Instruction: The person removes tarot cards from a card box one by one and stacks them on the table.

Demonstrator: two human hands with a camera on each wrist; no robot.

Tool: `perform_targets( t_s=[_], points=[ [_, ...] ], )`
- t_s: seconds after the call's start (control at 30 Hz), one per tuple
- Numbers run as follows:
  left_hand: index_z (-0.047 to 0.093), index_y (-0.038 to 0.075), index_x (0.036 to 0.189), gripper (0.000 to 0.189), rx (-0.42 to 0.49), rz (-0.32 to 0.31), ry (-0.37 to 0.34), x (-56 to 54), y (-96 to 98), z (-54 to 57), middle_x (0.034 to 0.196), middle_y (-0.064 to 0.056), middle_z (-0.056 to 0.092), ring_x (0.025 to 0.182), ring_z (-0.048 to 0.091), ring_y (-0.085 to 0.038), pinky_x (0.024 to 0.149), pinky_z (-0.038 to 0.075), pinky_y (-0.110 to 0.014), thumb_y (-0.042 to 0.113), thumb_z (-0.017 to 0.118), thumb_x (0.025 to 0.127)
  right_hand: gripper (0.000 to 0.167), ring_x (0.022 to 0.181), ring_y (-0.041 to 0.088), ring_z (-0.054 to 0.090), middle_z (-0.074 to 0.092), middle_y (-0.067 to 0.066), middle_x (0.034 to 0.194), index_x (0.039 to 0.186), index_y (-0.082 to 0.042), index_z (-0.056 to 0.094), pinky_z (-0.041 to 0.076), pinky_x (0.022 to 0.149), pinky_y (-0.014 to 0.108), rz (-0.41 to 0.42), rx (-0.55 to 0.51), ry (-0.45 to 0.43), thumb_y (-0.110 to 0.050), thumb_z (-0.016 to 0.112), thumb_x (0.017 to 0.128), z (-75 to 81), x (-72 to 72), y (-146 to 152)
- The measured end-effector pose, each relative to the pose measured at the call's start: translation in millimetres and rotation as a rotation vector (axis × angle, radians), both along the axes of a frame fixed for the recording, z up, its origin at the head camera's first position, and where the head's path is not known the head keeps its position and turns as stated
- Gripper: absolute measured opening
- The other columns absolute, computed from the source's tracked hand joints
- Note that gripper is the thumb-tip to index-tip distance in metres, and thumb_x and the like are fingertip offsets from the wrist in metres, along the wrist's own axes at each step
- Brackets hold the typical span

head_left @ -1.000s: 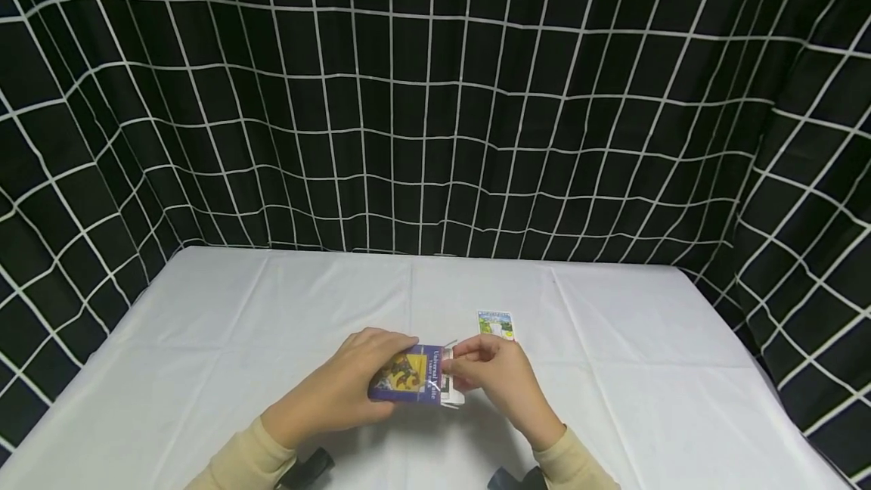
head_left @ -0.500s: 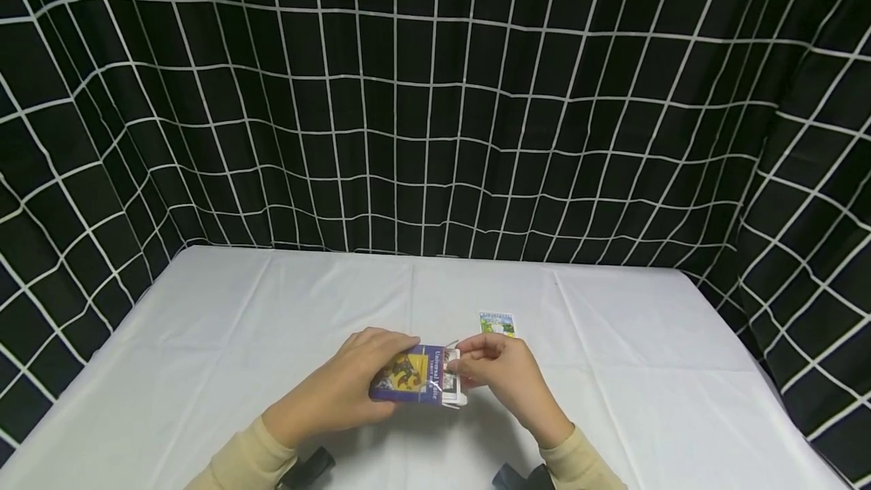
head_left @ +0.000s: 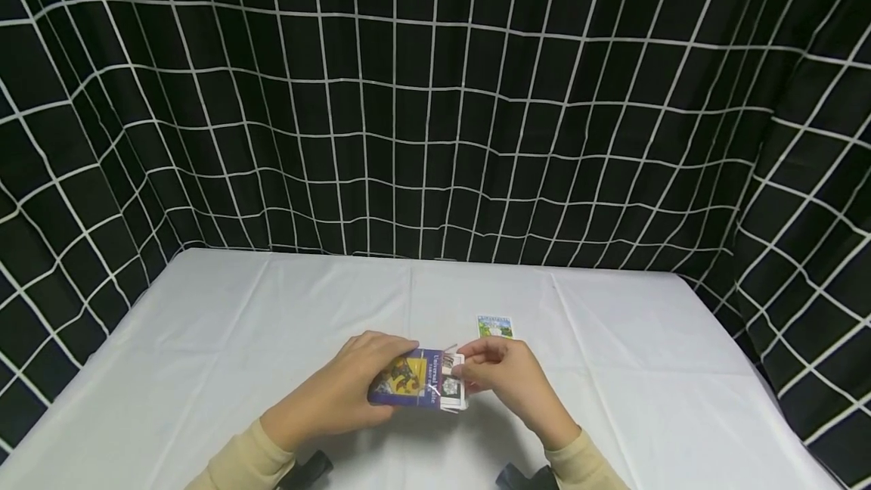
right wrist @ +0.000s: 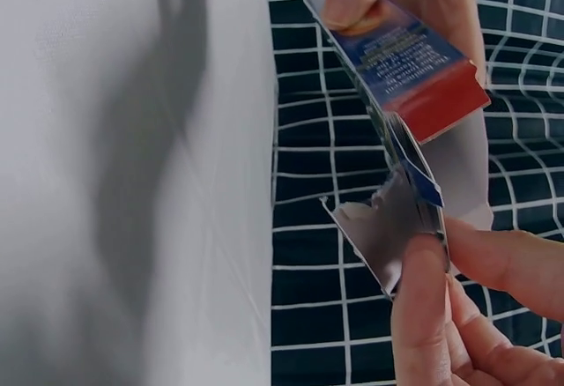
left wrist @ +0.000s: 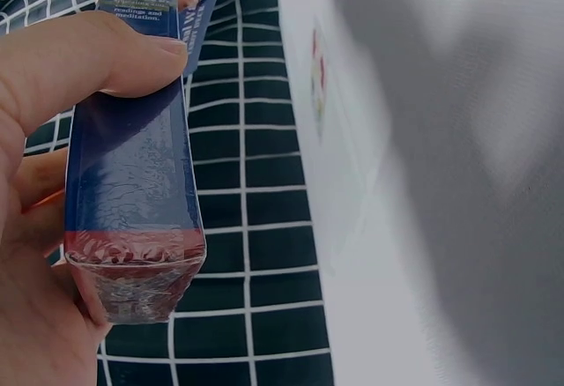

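Note:
A blue tarot card box [head_left: 403, 378] with a yellow picture on its front is held above the table in my left hand [head_left: 340, 392], thumb on one narrow side and fingers on the other. Its right end is open, with flaps sticking out. White-edged cards [head_left: 451, 390] protrude there, and my right hand [head_left: 510, 378] pinches them between thumb and fingers. From the right wrist, the cards' edges [right wrist: 407, 148] show between the box's red-ended side and a torn-looking flap [right wrist: 374, 227]. In the left wrist view, clear wrap covers the box's closed end [left wrist: 132, 271].
A small colourful card [head_left: 495, 326] lies flat on the white-clothed table [head_left: 306, 301], just beyond my right hand. Black curtains [head_left: 422, 112] with a white grid stand behind and at both sides. Dark straps or devices [head_left: 309, 470] sit under both wrists.
The right hand has drawn slightly rightward, and more of the cards shows outside the box's open end. My left hand keeps its grip on the box in nearly the same place.

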State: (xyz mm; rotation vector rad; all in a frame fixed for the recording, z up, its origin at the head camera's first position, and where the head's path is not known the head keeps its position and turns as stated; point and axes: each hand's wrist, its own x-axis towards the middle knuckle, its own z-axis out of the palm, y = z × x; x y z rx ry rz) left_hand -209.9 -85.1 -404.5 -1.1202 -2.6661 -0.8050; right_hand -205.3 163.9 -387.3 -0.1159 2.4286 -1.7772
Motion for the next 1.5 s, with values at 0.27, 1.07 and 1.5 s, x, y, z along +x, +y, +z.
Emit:
perform_targets(
  t_s=[0.27, 1.07, 1.5],
  points=[
    [0.05, 0.01, 0.143, 0.076, 0.0, 0.003, -0.002, 1.4, 0.0, -0.6, 0.138, -0.002, 0.059, 0.128, 0.052, -0.021, 0.11, 0.042, -0.046, 0.018, 0.08, 0.073, 0.032, 0.073, 0.014, 0.069, 0.074, 0.012, 0.09, 0.105, 0.009, 0.068, 0.062, 0.069, 0.031, 0.016, 0.022, 0.004, -0.014, 0.074, 0.084, 1.7, 0.2, 2.7],
    [0.051, 0.009, 0.142, 0.078, 0.004, -0.004, 0.005, 3.5, 4.0, -2.9, 0.138, -0.003, 0.059, 0.127, 0.052, -0.021, 0.108, 0.043, -0.047, 0.017, 0.08, 0.071, 0.026, 0.059, 0.011, 0.066, 0.072, 0.002, 0.075, 0.095, 0.005, 0.072, 0.06, 0.06, 0.029, 0.08, 0.072, 0.007, -0.018, 0.074, 0.086, -1.4, -5.5, 24.2],
    [0.051, 0.011, 0.142, 0.076, -0.003, 0.01, -0.006, 1.9, 3.1, -3.3, 0.137, -0.002, 0.059, 0.126, 0.052, -0.021, 0.109, 0.042, -0.048, 0.017, 0.078, 0.072, 0.026, 0.061, 0.011, 0.063, 0.071, 0.003, 0.074, 0.097, 0.008, 0.072, 0.06, 0.061, 0.029, 0.104, 0.082, 0.014, -0.015, 0.075, 0.085, 5.2, -6.8, 36.1]
  ],
)
